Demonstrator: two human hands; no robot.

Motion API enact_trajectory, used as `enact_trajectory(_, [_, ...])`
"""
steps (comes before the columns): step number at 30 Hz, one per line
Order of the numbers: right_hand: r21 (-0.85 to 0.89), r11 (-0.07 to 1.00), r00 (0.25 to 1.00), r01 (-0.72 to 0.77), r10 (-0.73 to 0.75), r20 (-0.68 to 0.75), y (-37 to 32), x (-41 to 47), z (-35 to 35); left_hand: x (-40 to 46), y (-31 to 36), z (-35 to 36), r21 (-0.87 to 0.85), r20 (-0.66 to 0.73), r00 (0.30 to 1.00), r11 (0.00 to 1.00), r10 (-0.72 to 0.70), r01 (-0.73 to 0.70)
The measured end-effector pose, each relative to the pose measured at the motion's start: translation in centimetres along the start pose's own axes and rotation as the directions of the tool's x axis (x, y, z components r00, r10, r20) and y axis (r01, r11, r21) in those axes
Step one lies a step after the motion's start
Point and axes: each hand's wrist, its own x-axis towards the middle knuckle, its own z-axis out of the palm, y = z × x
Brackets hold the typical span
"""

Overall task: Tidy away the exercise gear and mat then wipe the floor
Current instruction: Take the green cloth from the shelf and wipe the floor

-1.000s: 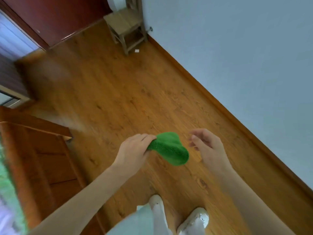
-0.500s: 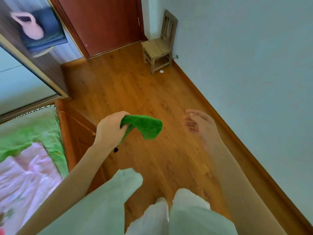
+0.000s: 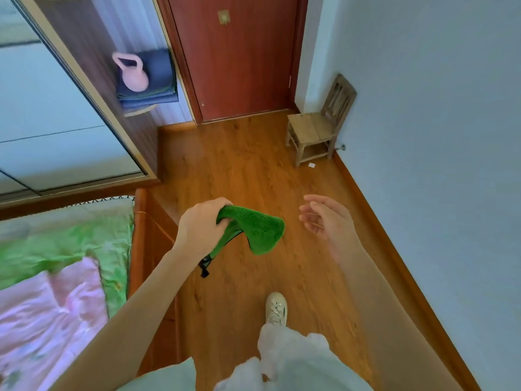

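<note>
The left hand point(image 3: 201, 227) gripped one end of the green cloth point(image 3: 253, 227), fingers curled round it; the cloth hung above the wooden floor point(image 3: 239, 170). The right hand point(image 3: 327, 218) was held beside it, apart, fingers loosely spread, holding nothing. The pink kettlebell point(image 3: 132, 73) sat on the folded mat point(image 3: 158, 80) on the wardrobe shelf point(image 3: 141, 110).

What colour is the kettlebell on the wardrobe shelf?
Pale pink; the kettlebell shows best in the head view.
</note>
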Motion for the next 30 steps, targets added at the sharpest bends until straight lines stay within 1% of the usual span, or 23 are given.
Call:
enact_trajectory(3, [-0.027,0.999,0.997,0.020,-0.018,0.073,-2.9,5.3,1.9,4.6,-0.7,-0.4,0.003,-0.043,0.998,0.999,-0.035,0.035])
enact_trajectory(8, [-0.069,0.997,0.990,0.040,-0.030,0.141,-7.6,13.4,4.6,12.1,-2.5,-2.1,0.016,-0.113,0.988,0.994,-0.104,0.106])
enact_trajectory(12, [-0.104,0.994,0.982,0.026,-0.006,0.188,-10.7,18.4,7.5,17.0,-3.6,-3.8,0.024,-0.181,0.972,0.988,-0.147,0.154])
enact_trajectory(14, [-0.151,0.987,0.973,0.049,-0.013,0.231,-11.8,20.6,9.3,19.2,-4.6,-4.4,0.011,-0.200,0.964,0.983,-0.176,0.182])
enact_trajectory(17, [-0.202,0.970,0.961,0.133,-0.076,0.267,-12.7,23.9,12.3,22.8,-6.6,-4.9,0.002,-0.207,0.958,0.979,-0.200,0.204])
enact_trajectory(20, [-0.216,0.957,0.946,0.193,-0.124,0.298,-13.2,27.1,15.7,26.5,-9.2,-5.4,0.009,-0.195,0.961,0.980,-0.195,0.201])
enact_trajectory(24, [-0.215,0.961,0.958,0.176,-0.116,0.264,-14.4,32.6,21.3,32.6,-13.8,-6.6,0.011,-0.179,0.969,0.984,-0.171,0.175])
enact_trajectory(26, [-0.202,0.967,0.963,0.157,-0.104,0.249,-15.2,34.5,23.4,34.9,-15.1,-7.3,0.008,-0.161,0.976,0.989,-0.146,0.149])
enact_trajectory(30, [-0.185,0.972,0.959,0.143,-0.089,0.270,-17.0,38.7,28.4,40.4,-18.9,-9.4,0.028,-0.149,0.983,0.993,-0.106,0.111])
